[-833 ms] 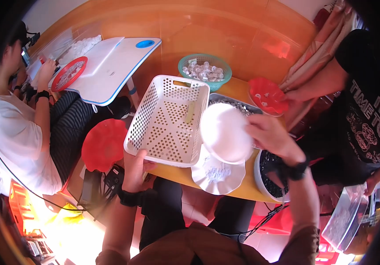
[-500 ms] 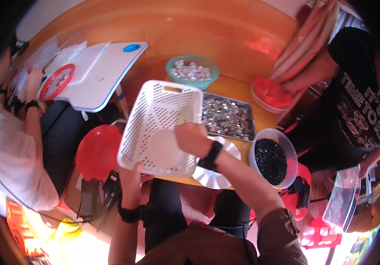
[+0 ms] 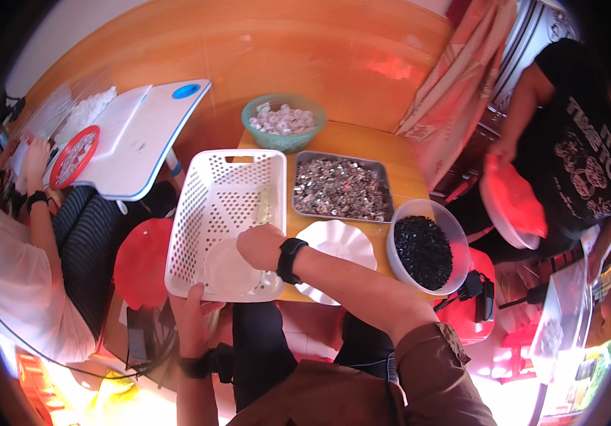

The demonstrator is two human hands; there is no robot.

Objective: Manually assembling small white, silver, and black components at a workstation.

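A white perforated plastic basket (image 3: 206,186) stands at the table's left front edge. My left hand (image 3: 190,312) grips its near rim, thumb on top, fingers partly hidden underneath. My right hand (image 3: 261,247) is closed inside the basket by its right wall. Beside that hand lies a pale round dish-like piece (image 3: 226,270); what the fingers hold is hidden. A pale yellowish strip (image 3: 264,204) shows just beyond the knuckles. Under my right forearm, a white scalloped plate (image 3: 344,245) sits on the table.
A metal tray (image 3: 341,188) of shiny bits, a green bowl (image 3: 284,124) of pale pieces and a clear tub (image 3: 424,248) of black bits share the table (image 3: 405,160). A person at right holds a red bowl (image 3: 511,195). Another sits left by a white board (image 3: 142,135).
The basket and my hands have shifted left and nearer in the picture, uncovering more of the scalloped plate. The person at right has lifted the red bowl away from the table.
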